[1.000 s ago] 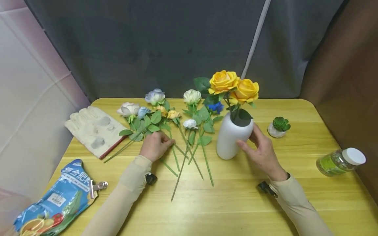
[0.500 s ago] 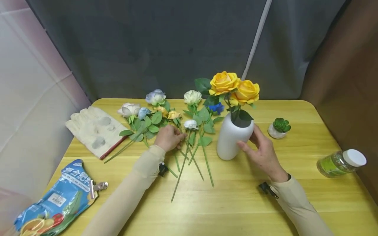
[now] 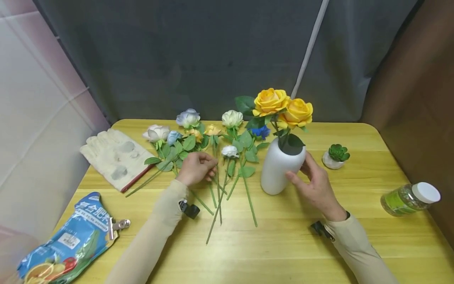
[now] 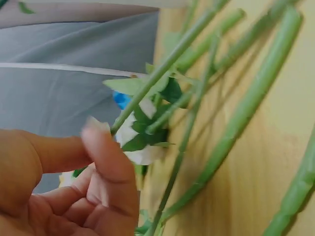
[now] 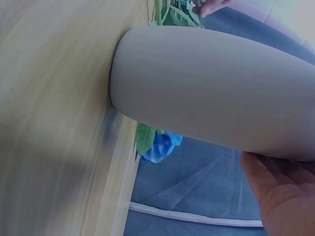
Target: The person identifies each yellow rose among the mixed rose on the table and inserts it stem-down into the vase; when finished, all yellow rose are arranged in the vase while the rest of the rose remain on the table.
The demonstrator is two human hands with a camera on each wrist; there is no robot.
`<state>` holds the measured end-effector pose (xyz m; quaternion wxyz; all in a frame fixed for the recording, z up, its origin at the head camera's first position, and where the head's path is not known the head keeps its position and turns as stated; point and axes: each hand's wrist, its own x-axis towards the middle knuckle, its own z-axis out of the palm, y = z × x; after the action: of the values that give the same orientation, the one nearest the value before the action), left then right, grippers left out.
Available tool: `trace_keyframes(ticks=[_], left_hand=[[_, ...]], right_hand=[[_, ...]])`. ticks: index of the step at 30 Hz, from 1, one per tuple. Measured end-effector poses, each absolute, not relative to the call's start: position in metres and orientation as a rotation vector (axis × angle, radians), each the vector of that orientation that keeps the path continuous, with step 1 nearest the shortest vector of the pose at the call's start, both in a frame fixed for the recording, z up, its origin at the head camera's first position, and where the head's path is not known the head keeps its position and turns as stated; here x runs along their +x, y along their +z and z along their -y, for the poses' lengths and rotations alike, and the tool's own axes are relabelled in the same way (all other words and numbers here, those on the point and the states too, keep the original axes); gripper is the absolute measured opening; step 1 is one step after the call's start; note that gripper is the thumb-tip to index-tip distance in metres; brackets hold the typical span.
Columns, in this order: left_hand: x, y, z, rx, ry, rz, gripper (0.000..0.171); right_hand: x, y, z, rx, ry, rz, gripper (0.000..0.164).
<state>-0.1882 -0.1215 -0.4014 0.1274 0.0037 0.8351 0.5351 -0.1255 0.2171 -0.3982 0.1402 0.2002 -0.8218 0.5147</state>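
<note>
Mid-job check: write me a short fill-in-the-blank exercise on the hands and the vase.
The two roses in the vase are coloured ____.
The right hand holds the ____ vase.
The left hand pinches a thin green ____.
In the head view, the potted succulent sits to the ____ of the vase.
Missing words: yellow; white; stem; right.

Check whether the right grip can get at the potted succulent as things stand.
Probably yes: nothing visible stands between the right grip and the potted succulent, though that grip holds the white vase and would need to let go.
</note>
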Motion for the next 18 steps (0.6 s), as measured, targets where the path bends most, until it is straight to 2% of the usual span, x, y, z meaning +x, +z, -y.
trace_keyframes(ticks=[8,18], left_hand=[[-0.183,-0.38,0.136,0.109,1.782,-2.424,0.022],[-0.171,-0.362,0.128,0.129,1.965,-2.483,0.019]], right_hand=[[-0.126,-0.398,-0.217,0.581,1.477,2.371,0.063],[-0.125,-0.399,-0.217,0.577,1.476,2.374,0.064]])
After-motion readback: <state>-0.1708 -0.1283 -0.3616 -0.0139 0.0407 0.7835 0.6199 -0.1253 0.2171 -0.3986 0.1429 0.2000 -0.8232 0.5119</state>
